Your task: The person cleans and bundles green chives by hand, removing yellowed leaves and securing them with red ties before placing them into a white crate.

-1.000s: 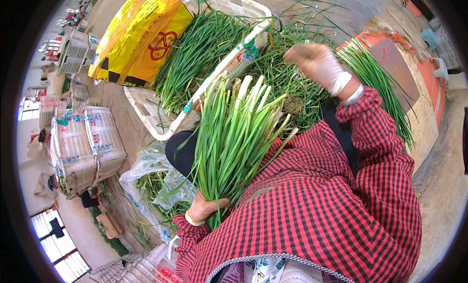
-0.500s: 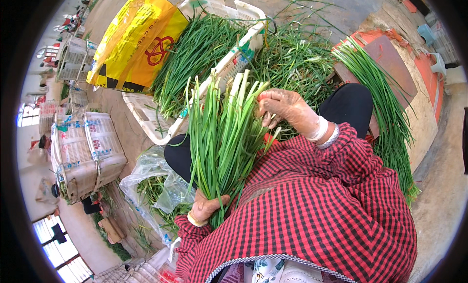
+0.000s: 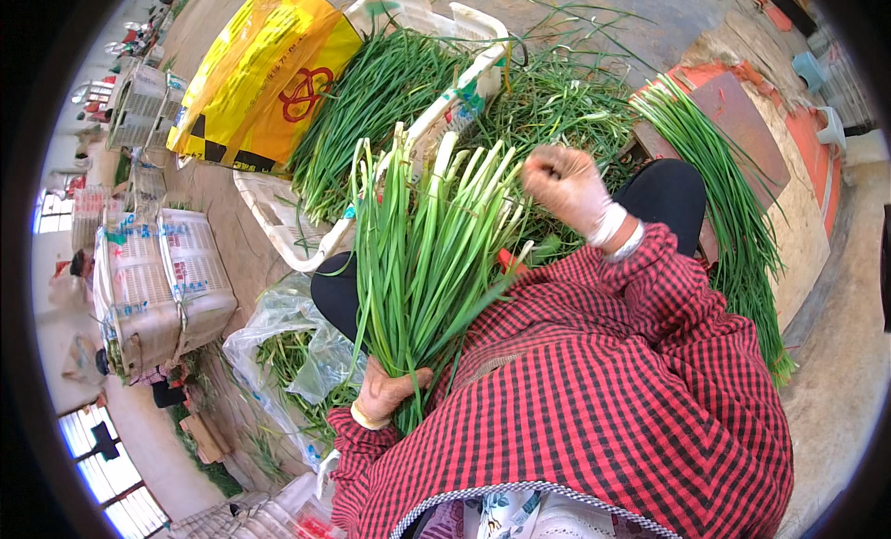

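My left hand [image 3: 392,392] is closed around the lower, leafy part of a bunch of garlic chives [image 3: 422,260]. The bunch stands over my lap with its pale stem ends up and fanned apart. Just right of those pale ends, my right hand [image 3: 568,188] is raised with its fingers curled into a loose fist. Whatever it might hold is hidden by the fingers. Both hands wear thin, see-through gloves with white bands at the wrists. Below the right hand, loose leaves lie in a heap [image 3: 566,112] between my knees and the basket.
A white plastic basket [image 3: 483,70] ahead holds more chives, with a yellow printed bag [image 3: 264,75] over its left side. Another row of chives [image 3: 719,158] lies on a brown board [image 3: 742,121] at right. A clear plastic bag [image 3: 325,367] with scraps lies at left, near stacked white crates [image 3: 162,284].
My right hand has drawn away from the stem ends to the right, and its fingers have curled in. In my left hand the bunch has fanned wider.
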Demonstrator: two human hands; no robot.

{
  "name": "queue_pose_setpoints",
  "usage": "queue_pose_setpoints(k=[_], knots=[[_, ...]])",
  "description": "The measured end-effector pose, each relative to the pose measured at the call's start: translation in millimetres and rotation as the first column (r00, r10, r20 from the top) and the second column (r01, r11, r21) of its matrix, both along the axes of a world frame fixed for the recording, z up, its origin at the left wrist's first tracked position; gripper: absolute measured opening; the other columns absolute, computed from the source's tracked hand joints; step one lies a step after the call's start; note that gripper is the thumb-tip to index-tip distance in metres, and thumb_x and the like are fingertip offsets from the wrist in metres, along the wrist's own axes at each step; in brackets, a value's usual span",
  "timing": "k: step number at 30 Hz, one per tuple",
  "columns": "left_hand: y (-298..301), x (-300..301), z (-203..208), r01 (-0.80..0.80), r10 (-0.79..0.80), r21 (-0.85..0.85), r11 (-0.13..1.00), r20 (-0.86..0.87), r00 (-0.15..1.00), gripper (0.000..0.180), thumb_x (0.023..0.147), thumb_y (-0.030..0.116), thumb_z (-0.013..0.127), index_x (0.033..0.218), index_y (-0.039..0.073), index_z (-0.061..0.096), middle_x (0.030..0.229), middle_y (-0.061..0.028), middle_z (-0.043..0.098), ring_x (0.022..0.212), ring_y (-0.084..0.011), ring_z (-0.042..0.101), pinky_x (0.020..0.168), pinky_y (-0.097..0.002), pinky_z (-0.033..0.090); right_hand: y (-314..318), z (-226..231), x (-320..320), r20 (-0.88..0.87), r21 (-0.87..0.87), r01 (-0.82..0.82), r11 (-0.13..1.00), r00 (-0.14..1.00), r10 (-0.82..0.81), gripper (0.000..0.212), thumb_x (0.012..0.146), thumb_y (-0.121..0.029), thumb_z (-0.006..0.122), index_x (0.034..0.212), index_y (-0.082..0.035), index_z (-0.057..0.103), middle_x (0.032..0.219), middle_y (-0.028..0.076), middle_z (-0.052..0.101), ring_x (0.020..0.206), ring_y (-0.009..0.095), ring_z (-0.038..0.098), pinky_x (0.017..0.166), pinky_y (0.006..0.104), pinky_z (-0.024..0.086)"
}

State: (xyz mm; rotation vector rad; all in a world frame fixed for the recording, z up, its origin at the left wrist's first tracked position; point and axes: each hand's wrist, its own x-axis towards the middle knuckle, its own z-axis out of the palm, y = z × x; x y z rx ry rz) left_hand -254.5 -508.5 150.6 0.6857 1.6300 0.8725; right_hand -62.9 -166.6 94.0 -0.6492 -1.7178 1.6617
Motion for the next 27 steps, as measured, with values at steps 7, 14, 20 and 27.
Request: queue_pose_setpoints(k=[7, 14, 20, 27], knots=[[-9.2, -3.5, 3.5, -0.028, 0.019, -0.183, 0.983, -0.052, 0.998, 0.02, 0.076, 0.012, 0.072, 0.091, 0.0, 0.069, 0.076, -0.0065, 0.069, 0.067, -0.0178, 0.063, 0.065, -0.0325, 0.05, 84.1, -18.9, 48.9, 0.521, 0.574, 0.029, 0.819, 0.759, -0.391, 0.024, 0.086, -0.02, 0.069, 0.107, -0.008, 0.069, 0.111, 0.01, 0.068, 0.107, 0.023, 0.064, 0.094, 0.0375, 0.049], [-25.8, -10.0, -17.4, 0.482, -0.305, 0.139, 0.865, -0.616, 0.726, 0.028, 0.076, 0.011, 0.075, 0.1, 0.0, 0.069, 0.095, -0.0142, 0.071, 0.08, -0.0288, 0.066, 0.076, -0.0378, 0.052, 28.3, 52.1, -5.4, 0.462, 0.36, -0.572, 0.737, 0.795, 0.392, 0.028, 0.09, -0.032, 0.073, 0.103, -0.008, 0.074, 0.108, 0.01, 0.068, 0.105, 0.028, 0.061, 0.099, 0.0411, 0.044], [-13.7, -1.6, -1.7, 0.251, -0.214, 0.07, 0.965, -0.336, 0.917, 0.026, 0.076, 0.009, 0.073, 0.1, 0.0, 0.068, 0.09, -0.0119, 0.07, 0.079, -0.0268, 0.065, 0.074, -0.0372, 0.051, 22.6, 34.5, -2.4, 0.363, 0.608, -0.473, 0.637, 0.88, 0.307, 0.017, 0.079, -0.021, 0.07, 0.078, -0.005, 0.069, 0.083, 0.013, 0.068, 0.087, 0.033, 0.065, 0.083, 0.0435, 0.05], [-15.9, -0.2, -8.3, 0.101, -0.102, -0.009, 0.995, -0.12, 0.988, 0.022, 0.076, 0.009, 0.071, 0.096, -0.001, 0.068, 0.078, -0.0073, 0.07, 0.067, -0.0191, 0.063, 0.065, -0.0341, 0.05, 54.0, 9.7, 22.9, 0.591, 0.705, -0.365, 0.608, 0.776, -0.219, 0.017, 0.083, -0.021, 0.069, 0.086, -0.005, 0.065, 0.081, 0.012, 0.064, 0.086, 0.034, 0.063, 0.081, 0.0437, 0.051]])
